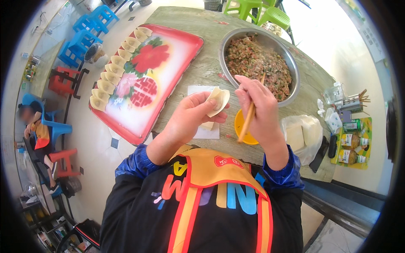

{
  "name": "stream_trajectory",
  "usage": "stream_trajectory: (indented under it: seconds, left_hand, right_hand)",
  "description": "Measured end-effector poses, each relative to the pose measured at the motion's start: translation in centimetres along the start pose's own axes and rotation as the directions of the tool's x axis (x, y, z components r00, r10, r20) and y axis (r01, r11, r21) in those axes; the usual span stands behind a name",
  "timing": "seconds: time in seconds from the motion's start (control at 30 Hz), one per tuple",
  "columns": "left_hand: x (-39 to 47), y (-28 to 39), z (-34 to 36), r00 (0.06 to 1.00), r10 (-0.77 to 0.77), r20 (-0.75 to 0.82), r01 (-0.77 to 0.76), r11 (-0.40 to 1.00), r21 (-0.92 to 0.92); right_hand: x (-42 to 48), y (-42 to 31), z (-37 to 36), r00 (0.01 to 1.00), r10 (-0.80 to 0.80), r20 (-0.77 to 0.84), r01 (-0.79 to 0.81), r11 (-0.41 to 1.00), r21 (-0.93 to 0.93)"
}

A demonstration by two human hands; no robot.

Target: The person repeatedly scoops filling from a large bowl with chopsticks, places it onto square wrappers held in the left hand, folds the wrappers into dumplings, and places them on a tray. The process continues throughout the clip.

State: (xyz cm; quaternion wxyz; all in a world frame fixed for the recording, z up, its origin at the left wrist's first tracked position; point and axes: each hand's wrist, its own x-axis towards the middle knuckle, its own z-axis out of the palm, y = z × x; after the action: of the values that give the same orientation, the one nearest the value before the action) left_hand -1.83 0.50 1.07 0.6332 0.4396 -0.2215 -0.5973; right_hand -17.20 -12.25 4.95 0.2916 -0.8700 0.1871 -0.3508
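My left hand (197,110) holds a partly folded dough wrapper (218,100) between thumb and fingers. In my right hand (258,102) is a pair of wooden chopsticks (247,121), their tips at the meat filling (256,60) in a steel bowl (296,79). Under that hand stands a yellow bowl (239,125), partly hidden. More wrappers (207,126) lie on white paper (194,90) beneath my left hand. Folded dumplings (110,77) line the left edge of a red-rimmed floral tray (190,47).
To the right, a plastic bag (308,134) holds stacked wrappers. Beyond it are a glass pitcher (334,93), a metal chopstick holder (352,102) and drink containers (349,140). Green stools (274,17) stand past the table's far edge. A person (39,129) sits at the far left.
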Motion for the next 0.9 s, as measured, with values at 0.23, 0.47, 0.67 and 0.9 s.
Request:
stream_trajectory:
  seconds: [0.23, 0.47, 0.67, 0.9]
  left_hand:
    - [-0.4, 0.0, -0.2, 0.999, 0.021, 0.045, -0.027, 0.99, 0.14]
    - [-1.0, 0.0, -0.5, 0.997, 0.083, 0.009, -0.082, 0.958, 0.273]
    - [-2.5, 1.3, -1.6, 0.962, 0.239, -0.13, -0.208, 0.954, 0.215]
    - [-3.8, 9.6, -9.9, 0.9, 0.329, -0.285, -0.015, 0.678, 0.735]
  right_hand:
    - [-0.2, -0.1, 1.0, 0.995, -0.045, 0.087, 0.044, 0.999, 0.007]
    - [0.1, -0.7, 2.5, 0.98, -0.2, 0.023, 0.201, 0.979, -0.047]
    - [0.9, -2.6, 3.5, 0.978, -0.2, 0.061, 0.205, 0.974, -0.098]
    - [0.9, -3.3, 3.8, 0.968, -0.241, 0.062, 0.246, 0.967, -0.073]
